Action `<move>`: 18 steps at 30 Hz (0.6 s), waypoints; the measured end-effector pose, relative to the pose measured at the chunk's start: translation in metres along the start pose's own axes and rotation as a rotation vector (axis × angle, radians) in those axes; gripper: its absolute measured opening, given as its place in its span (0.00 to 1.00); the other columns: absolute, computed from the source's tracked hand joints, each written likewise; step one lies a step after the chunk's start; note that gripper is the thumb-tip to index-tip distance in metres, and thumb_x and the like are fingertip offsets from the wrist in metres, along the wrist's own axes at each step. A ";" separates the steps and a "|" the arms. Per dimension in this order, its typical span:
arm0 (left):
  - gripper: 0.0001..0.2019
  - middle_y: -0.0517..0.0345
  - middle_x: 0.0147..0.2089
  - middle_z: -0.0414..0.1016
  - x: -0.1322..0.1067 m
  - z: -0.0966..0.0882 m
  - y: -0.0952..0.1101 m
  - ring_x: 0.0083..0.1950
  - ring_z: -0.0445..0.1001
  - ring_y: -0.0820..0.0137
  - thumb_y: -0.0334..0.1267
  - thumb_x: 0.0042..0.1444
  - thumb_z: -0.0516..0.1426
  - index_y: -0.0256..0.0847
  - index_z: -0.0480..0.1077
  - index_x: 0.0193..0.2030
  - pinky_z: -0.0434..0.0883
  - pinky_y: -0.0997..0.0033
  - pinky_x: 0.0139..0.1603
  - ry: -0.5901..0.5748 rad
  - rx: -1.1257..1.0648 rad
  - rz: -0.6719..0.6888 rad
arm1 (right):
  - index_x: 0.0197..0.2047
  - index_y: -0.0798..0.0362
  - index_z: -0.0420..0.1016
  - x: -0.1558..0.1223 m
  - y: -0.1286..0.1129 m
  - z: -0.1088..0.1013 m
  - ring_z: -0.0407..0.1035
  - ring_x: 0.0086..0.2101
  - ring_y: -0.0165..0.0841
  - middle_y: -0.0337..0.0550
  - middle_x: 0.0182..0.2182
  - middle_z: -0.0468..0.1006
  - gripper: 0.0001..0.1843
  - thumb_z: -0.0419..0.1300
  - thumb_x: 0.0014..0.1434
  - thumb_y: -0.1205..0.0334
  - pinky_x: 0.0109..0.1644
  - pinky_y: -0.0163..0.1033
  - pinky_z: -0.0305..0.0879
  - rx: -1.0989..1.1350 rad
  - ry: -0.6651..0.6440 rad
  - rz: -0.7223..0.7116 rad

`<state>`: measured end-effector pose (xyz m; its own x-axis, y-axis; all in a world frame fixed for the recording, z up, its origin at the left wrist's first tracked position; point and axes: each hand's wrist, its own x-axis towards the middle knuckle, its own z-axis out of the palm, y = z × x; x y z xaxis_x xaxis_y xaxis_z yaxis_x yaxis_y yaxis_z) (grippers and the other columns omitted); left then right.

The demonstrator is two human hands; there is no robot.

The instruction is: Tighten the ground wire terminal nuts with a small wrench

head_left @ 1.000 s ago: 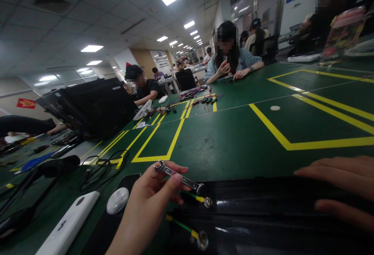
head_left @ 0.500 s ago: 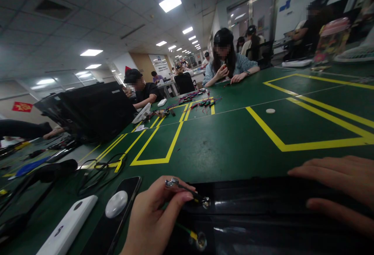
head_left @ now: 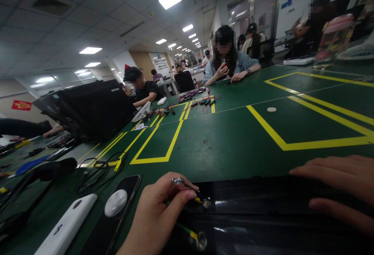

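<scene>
My left hand [head_left: 157, 218] is closed around a small silver wrench [head_left: 187, 188], thumb and fingers pinching its shaft. The wrench's far end sits on a metal nut [head_left: 206, 202] at the near left corner of a glossy black panel [head_left: 263, 216]. A second nut [head_left: 200, 240] with a green-and-yellow wire [head_left: 187, 231] lies just below it. My right hand [head_left: 339, 186] rests flat on the panel's right part, fingers stretched out to the left, holding nothing.
A phone [head_left: 112, 220] with a white round puck [head_left: 116, 202] on it and a white box [head_left: 66, 225] lie left of my hand. Black cables [head_left: 99, 167], an open black case [head_left: 90, 108], yellow tape lines [head_left: 172, 142], and seated people across the green table [head_left: 222, 138].
My left hand has swung the wrench from lying sideways to pointing more end-on at the nut. The right hand stays on the panel.
</scene>
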<state>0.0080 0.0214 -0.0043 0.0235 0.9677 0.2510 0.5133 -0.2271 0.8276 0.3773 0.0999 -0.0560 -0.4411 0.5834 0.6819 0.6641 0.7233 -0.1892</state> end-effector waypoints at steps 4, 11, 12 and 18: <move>0.07 0.58 0.35 0.85 0.001 0.001 0.000 0.37 0.83 0.67 0.28 0.59 0.61 0.44 0.76 0.31 0.77 0.73 0.38 -0.019 -0.017 -0.010 | 0.61 0.19 0.67 -0.005 0.002 0.001 0.76 0.47 0.39 0.21 0.42 0.79 0.29 0.60 0.58 0.26 0.41 0.40 0.74 -0.020 0.000 -0.007; 0.07 0.59 0.35 0.86 0.010 -0.005 -0.001 0.36 0.83 0.69 0.27 0.59 0.60 0.43 0.76 0.34 0.76 0.73 0.37 -0.104 -0.077 -0.027 | 0.59 0.24 0.70 -0.031 0.022 -0.002 0.78 0.39 0.30 0.16 0.49 0.75 0.29 0.47 0.66 0.22 0.38 0.40 0.77 -0.283 -0.098 -0.129; 0.07 0.58 0.35 0.86 0.012 -0.006 0.000 0.35 0.82 0.69 0.27 0.59 0.60 0.43 0.76 0.34 0.76 0.73 0.37 -0.118 -0.086 -0.027 | 0.59 0.26 0.70 -0.033 0.024 -0.003 0.78 0.39 0.29 0.15 0.50 0.75 0.29 0.46 0.66 0.21 0.38 0.40 0.77 -0.295 -0.100 -0.133; 0.07 0.57 0.33 0.85 0.019 -0.007 0.004 0.33 0.82 0.68 0.26 0.57 0.60 0.41 0.76 0.32 0.77 0.73 0.34 -0.151 -0.153 -0.037 | 0.58 0.26 0.69 -0.033 0.026 -0.002 0.78 0.40 0.26 0.13 0.51 0.74 0.30 0.45 0.66 0.21 0.39 0.38 0.77 -0.302 -0.131 -0.130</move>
<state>0.0041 0.0385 0.0072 0.1414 0.9784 0.1506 0.3802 -0.1941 0.9043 0.4107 0.0987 -0.0822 -0.5943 0.5499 0.5869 0.7371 0.6643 0.1241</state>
